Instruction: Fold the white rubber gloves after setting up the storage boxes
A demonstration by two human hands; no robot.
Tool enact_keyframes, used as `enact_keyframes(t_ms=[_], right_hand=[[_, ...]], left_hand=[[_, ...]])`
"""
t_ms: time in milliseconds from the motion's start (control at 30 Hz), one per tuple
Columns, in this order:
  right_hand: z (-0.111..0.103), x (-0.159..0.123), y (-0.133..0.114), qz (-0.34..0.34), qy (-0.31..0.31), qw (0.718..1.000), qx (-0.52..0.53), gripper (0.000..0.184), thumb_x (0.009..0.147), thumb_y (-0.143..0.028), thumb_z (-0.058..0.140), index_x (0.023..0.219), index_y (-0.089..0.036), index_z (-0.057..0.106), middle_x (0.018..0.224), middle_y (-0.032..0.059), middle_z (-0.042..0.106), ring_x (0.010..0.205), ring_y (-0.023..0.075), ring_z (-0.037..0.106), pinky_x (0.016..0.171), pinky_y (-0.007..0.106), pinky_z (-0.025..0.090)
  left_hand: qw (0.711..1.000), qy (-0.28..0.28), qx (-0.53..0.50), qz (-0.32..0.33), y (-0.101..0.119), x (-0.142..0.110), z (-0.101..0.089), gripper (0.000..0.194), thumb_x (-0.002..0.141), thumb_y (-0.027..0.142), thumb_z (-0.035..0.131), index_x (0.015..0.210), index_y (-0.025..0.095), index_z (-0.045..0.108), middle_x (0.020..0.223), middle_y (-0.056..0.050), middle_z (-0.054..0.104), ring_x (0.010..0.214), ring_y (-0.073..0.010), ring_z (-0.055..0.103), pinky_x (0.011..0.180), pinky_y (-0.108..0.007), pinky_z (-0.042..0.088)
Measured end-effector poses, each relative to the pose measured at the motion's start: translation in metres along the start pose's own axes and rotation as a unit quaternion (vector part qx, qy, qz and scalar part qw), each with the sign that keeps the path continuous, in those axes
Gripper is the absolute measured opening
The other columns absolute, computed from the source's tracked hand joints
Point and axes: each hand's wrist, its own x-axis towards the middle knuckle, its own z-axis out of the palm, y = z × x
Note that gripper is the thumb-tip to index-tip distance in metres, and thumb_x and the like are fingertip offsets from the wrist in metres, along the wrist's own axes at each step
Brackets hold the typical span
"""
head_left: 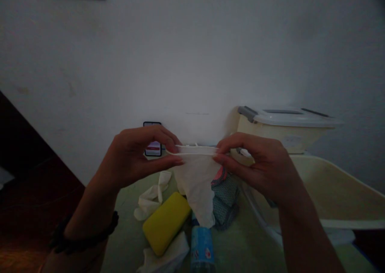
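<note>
A thin white glove [197, 184] hangs cuff-up in front of me, its cuff stretched sideways between my two hands. My left hand [132, 156] pinches the cuff's left side between thumb and fingers. On the opposite side, the thumb and fingers of my right hand [261, 166] grip the cuff as well. The cuff's rim shows as two edges slightly apart. Below it, the fingers of the glove dangle over a blue-labelled bottle [202, 245]. A second white glove [150, 198] lies on the table beside a yellow sponge [167, 223].
A phone [153, 149] leans upright against the wall, partly behind my left hand. Grey-blue cloth [225, 200] lies right of the glove. A pale basin [337, 184] and a lidded bin [279, 134] stand at the right. White cloth-like material [171, 255] lies under the sponge on the green table [240, 245].
</note>
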Motion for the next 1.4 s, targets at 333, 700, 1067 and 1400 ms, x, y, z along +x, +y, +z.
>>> enact_keyframes(t_ms=[333, 700, 1067, 1400], right_hand=[[0.0, 0.0, 0.003, -0.014, -0.011, 1.0, 0.009, 0.018, 0.08, -0.032, 0.071, 0.078, -0.018, 0.06, 0.073, 0.0015, 0.069, 0.067, 0.0139, 0.065, 0.061, 0.025, 0.047], [-0.001, 0.0, -0.004, 0.001, -0.074, 0.992, 0.099, 0.012, 0.078, -0.014, 0.061, 0.069, -0.019, 0.054, 0.078, 0.0033, 0.069, 0.071, 0.013, 0.065, 0.065, 0.025, 0.05], [0.001, -0.004, 0.002, 0.06, -0.038, 0.993, 0.092, 0.024, 0.079, -0.021, 0.066, 0.101, -0.02, 0.055, 0.08, 0.0006, 0.069, 0.072, 0.0139, 0.067, 0.064, 0.024, 0.052], [0.0, 0.0, 0.001, 0.047, -0.078, 0.995, 0.031, 0.025, 0.082, -0.024, 0.065, 0.107, -0.018, 0.064, 0.089, 0.0035, 0.07, 0.08, 0.0152, 0.064, 0.072, 0.025, 0.051]], left_hand=[[1.0, -0.008, -0.018, -0.02, -0.004, 0.0, -0.001, 0.01, 0.078, 0.023, 0.071, 0.078, 0.02, 0.061, 0.084, -0.004, 0.067, 0.08, -0.0169, 0.065, 0.072, -0.028, 0.056], [0.995, -0.101, -0.019, -0.006, 0.002, 0.005, 0.001, 0.011, 0.079, 0.014, 0.068, 0.073, 0.017, 0.059, 0.079, -0.005, 0.069, 0.076, -0.0148, 0.066, 0.069, -0.026, 0.054], [0.999, -0.032, 0.022, -0.037, -0.006, -0.001, 0.0, 0.009, 0.08, 0.027, 0.069, 0.079, 0.019, 0.067, 0.077, -0.004, 0.072, 0.074, -0.0164, 0.067, 0.07, -0.026, 0.056], [0.999, -0.003, 0.041, -0.022, -0.007, -0.003, 0.003, 0.018, 0.08, 0.023, 0.07, 0.098, 0.024, 0.072, 0.086, -0.003, 0.074, 0.077, -0.0156, 0.068, 0.071, -0.024, 0.056]])
